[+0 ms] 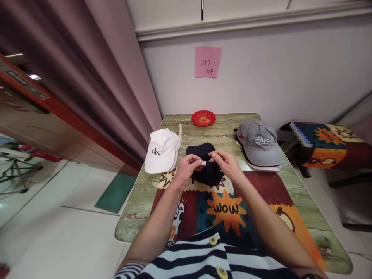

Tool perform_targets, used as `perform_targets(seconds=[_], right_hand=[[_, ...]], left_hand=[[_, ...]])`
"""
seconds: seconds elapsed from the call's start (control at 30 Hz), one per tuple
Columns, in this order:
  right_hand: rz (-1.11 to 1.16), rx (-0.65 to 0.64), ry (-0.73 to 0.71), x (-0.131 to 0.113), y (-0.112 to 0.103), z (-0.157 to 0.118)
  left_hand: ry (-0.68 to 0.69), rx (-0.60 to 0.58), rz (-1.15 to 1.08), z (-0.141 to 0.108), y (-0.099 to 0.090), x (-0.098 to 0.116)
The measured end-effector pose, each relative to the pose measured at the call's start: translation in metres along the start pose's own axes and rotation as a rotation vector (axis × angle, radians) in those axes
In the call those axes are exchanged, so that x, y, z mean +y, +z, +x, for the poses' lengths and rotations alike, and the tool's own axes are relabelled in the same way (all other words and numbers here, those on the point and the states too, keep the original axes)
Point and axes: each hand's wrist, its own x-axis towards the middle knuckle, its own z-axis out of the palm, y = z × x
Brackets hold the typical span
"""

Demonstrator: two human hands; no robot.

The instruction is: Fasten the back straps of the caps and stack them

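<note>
A dark navy cap (207, 178) lies on the table between my hands, its brim (200, 148) pointing away from me. The fingers of my left hand (189, 166) pinch one end of its back strap, next to a small pale piece (204, 163) that could be a buckle or a label. My right hand (225, 162) pinches the strap's other side. To the left sits a white cap (161, 149) with a "CK"-like logo, on top of another light cap. On the right, a grey cap (258, 138) lettered "Always" rests on a pinkish one (264, 167).
A red scalloped dish (203, 118) stands at the table's far edge. A colourful "WOW" mat (223, 211) covers the near part of the wood-patterned table (130, 217). A pink note (208, 62) is stuck to the wall. A chair with a patterned cover (328, 145) stands right; a curtain (124, 77) hangs left.
</note>
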Motion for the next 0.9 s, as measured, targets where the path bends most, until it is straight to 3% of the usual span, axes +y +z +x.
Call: perform_targets(seconds=[0.13,0.3,0.47,0.8,0.9], right_hand=[[0.0,0.041,-0.012,0.002,-0.016,-0.002],[-0.256,-0.085,-0.047,0.001,-0.028,-0.01],[-0.275,-0.17,-0.034,0.005,-0.023,-0.012],[-0.223,-0.134,-0.006,0.003,-0.018,-0.01],[-0.236,-0.133,-0.001,0.004,-0.019,-0.011]], left_hand=[[0.0,0.017,0.03,-0.001,-0.005,0.002],[0.038,0.012,0.087,-0.003,-0.011,0.006],[0.033,-0.036,0.132,-0.003,-0.019,0.009],[0.003,-0.064,0.193,0.0,-0.029,0.003],[0.106,-0.117,0.325,0.0,-0.03,0.008]])
